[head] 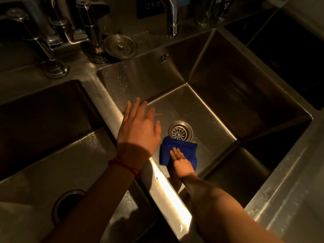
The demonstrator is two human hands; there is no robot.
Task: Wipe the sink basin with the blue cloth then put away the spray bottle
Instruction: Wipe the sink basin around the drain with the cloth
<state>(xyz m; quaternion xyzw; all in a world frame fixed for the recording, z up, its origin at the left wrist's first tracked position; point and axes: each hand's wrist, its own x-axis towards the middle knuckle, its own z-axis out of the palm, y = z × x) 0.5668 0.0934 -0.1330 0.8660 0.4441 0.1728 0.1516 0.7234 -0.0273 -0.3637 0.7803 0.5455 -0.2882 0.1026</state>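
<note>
- While the right hand (181,162) reaches down into the middle sink basin (219,109), its straight fingers press flat on the folded blue cloth (182,148); the grip is wide and curls round nothing.
- The cloth lies on the basin floor under those fingers, its far edge touching the rim of the round drain strainer (180,131) just beyond the fingertips.
- The left hand (139,127) hangs above the basin's left edge, up and to the left of the right hand, fingers spread and relaxed, its grip wide and holding nothing; whether it touches the steel cannot be told.
- A red cord (122,166) circles the left wrist.
- Left of both hands, across a steel divider (168,186), is a second basin (43,120) with a dark round drain hole (70,204).
- Far beyond the hands, a curved faucet spout (172,20) hangs over the middle basin's back wall, and a round metal stopper (121,47) rests on the counter (73,55) beside the tap fittings (52,37).
- Water droplets speckle the back wall.
- A third basin (289,55) sits to the right, in shadow.
</note>
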